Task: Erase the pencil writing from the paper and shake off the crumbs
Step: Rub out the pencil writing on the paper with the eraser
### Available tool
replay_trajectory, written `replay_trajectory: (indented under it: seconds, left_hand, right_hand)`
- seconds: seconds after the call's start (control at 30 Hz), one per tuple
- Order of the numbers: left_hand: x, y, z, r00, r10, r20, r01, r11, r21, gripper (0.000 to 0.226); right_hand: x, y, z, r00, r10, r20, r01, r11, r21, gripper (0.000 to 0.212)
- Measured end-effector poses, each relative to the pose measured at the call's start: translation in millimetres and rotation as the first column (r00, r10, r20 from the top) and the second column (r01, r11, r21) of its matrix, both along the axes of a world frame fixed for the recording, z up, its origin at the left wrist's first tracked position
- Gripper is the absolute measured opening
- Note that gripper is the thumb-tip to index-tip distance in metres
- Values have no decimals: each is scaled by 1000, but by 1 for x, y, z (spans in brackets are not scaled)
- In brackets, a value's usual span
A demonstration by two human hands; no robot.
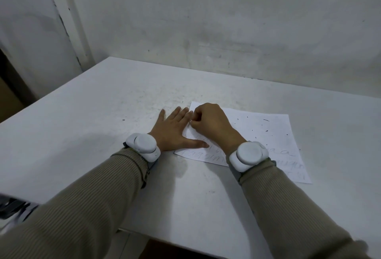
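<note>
The paper (pixel 257 135) lies flat on the surface (pixel 103 104), right of its middle, a wall (pixel 206 21) behind. The left hand (pixel 175 129) lies flat across the paper's left edge, thumb on the sheet. The right hand (pixel 212 123) sits just right of it, on the sheet's far-left part. Crumbs (pixel 266 126) lie scattered on the sheet's far-right part; pencil writing (pixel 288 153) runs along its near side.
</note>
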State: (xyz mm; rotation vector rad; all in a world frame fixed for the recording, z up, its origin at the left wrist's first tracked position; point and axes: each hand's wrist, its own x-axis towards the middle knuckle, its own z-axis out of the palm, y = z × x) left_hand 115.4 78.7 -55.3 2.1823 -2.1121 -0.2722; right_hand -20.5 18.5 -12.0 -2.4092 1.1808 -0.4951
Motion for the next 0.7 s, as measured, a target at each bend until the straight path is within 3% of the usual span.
replay_trajectory:
  seconds: [0.13, 0.33, 0.43, 0.57, 0.7]
  left_hand:
    - [-1, 0, 1, 1000, 1, -4, -1, 1000, 2, 130]
    - [0, 0, 0, 1000, 6, 0, -6, 1000, -5, 130]
    - [0, 0, -1, 1000, 1, 0, -1, 1000, -7, 130]
    - [0, -1, -1, 1000, 9, -1, -9, 1000, -10, 132]
    - [0, 1, -2, 1000, 9, -10, -9, 1000, -11, 130]
  right_hand:
    - [-6, 10, 3, 996, 92, 6, -92, 995, 49, 26]
    - [2, -1, 1, 998, -34, -47, 31, 998, -50, 23]
    - [1, 6, 1, 999, 9, -36, -9, 1000, -9, 30]
    - [-5, 9, 4, 996, 74, -39, -73, 997, 36, 16]
    - [3, 2, 4, 994, -12, -110, 6, 999, -52, 28]
